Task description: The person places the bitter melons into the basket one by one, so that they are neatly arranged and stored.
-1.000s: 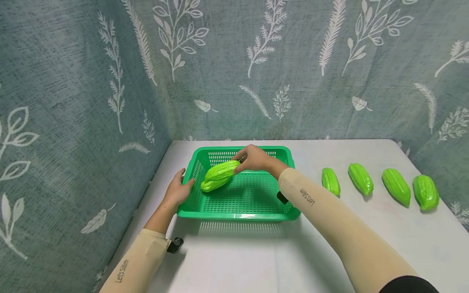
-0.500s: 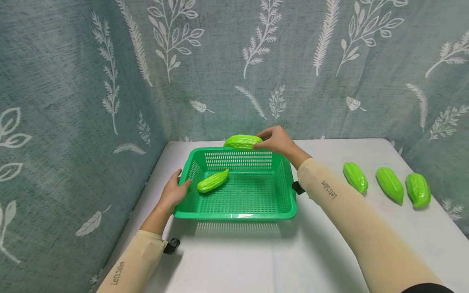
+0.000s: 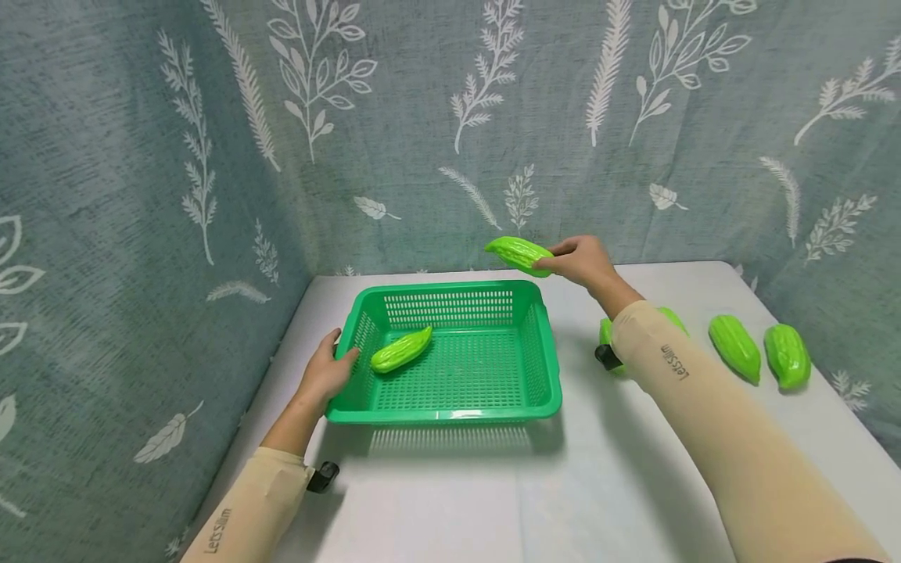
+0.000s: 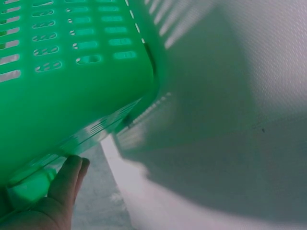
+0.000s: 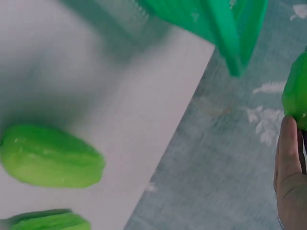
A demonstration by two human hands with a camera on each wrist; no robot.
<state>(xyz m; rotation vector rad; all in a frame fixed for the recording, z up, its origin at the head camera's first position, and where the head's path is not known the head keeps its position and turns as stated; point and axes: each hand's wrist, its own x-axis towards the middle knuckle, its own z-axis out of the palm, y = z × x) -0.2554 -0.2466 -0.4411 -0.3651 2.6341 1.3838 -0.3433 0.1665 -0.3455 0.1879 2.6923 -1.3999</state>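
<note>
A bright green bitter melon (image 3: 519, 254) is held by its right end in my right hand (image 3: 580, 259), raised above the table behind and right of the green plastic basket (image 3: 443, 416). In the right wrist view, part of that hand (image 5: 291, 172) and the held melon (image 5: 295, 93) show at the right edge. Another bitter melon (image 3: 403, 350) lies on the basket floor at the left. My left hand (image 3: 331, 369) grips the basket's left rim, thumb on the rim. Under the basket wall in the left wrist view, that hand (image 4: 60, 196) is partly visible.
Several more bitter melons lie on the white table (image 3: 450, 500) at the right: one (image 3: 734, 348), another (image 3: 787, 356) near the right edge, and two partly hidden behind my right sleeve (image 3: 711, 414). A patterned grey-green cloth (image 3: 415, 141) hangs behind and along the left.
My right hand has lifted one bitter melon out of the basket and carried it rightward past the back rim. The other melon stays inside. My left hand keeps its place on the rim.
</note>
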